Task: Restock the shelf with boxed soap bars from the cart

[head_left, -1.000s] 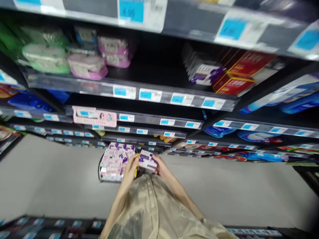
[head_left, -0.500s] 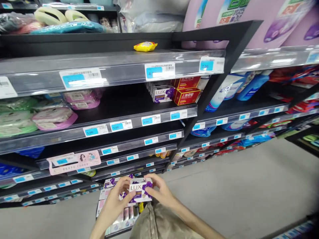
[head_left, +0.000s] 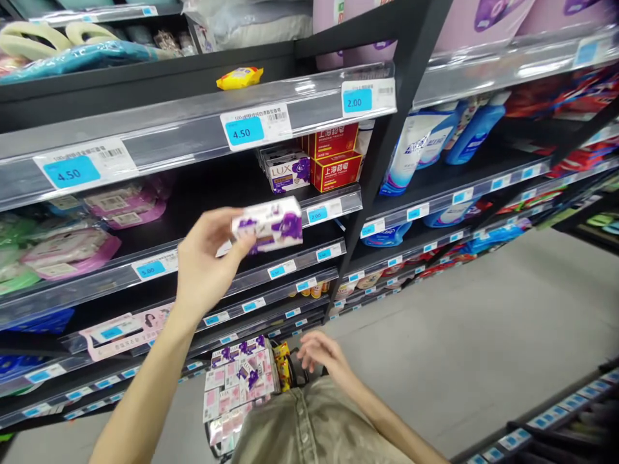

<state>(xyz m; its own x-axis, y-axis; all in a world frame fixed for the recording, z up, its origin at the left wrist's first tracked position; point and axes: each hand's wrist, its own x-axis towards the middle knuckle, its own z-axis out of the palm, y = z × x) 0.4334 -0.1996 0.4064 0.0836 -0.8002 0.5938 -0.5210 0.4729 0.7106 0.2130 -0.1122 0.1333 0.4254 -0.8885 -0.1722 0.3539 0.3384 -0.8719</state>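
- The left hand (head_left: 203, 267) is up in front of the shelves, and its fingers and thumb pinch a white and purple soap box (head_left: 271, 225) by one end.
- The right hand (head_left: 322, 351) is low, fingers loosely spread and holding nothing, just beside a pile of soap boxes (head_left: 242, 380) down near the floor.
- The black shelf (head_left: 203, 193) behind the soap box has a bare middle, with purple boxes (head_left: 289, 173) and red boxes (head_left: 336, 158) at its right end.
- Blue price tags (head_left: 244, 131) line the shelf edges.
- The grey floor (head_left: 483, 309) runs along the aisle.
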